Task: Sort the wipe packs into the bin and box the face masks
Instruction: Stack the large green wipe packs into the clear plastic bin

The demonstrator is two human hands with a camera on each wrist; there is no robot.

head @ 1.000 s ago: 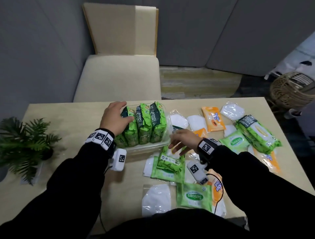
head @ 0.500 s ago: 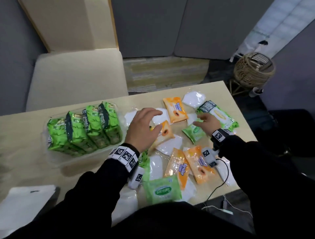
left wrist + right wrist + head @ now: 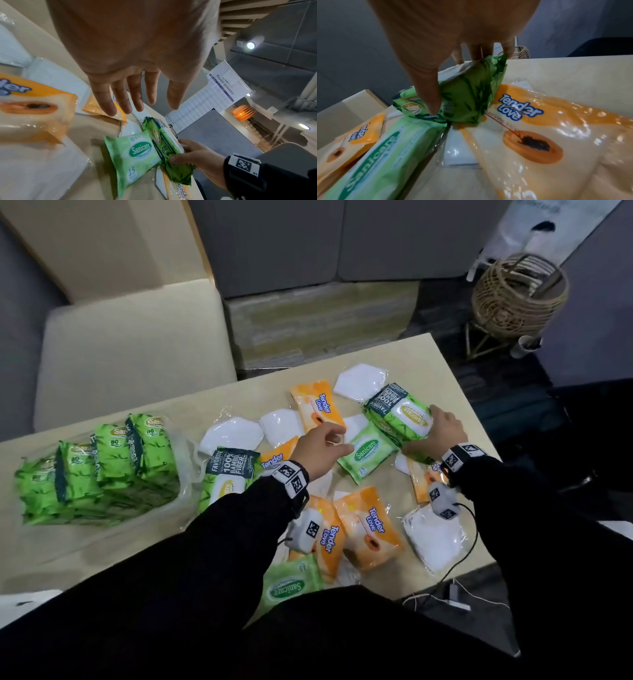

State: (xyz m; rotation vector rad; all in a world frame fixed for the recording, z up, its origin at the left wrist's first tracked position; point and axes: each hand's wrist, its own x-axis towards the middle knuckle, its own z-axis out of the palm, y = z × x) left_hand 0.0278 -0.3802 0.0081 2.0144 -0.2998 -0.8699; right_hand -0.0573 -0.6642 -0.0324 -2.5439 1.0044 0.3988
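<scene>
Head view shows our counter (image 3: 113, 549) from above. At far left the clear bin (image 3: 178, 494) holds a row of large green wipe packs (image 3: 102, 470) standing on edge. Just right of it another large green pack (image 3: 227, 477) lies flat, partly under our left sleeve. White face masks (image 3: 233, 434) in clear wrappers and orange wipe packs (image 3: 315, 405) lie scattered across the middle. Our left hand (image 3: 317, 453) hovers over them with its fingers spread and relaxed, holding nothing; its fingertips reach toward the small pale green wipe pack (image 3: 368, 451). Touching that pack on the right, a big green bamboo wipe pack (image 3: 399, 414) sits near the counter's right edge. Our right hand (image 3: 436, 434) grips its near end, thumb on one side and fingers curled over the other.
</scene>
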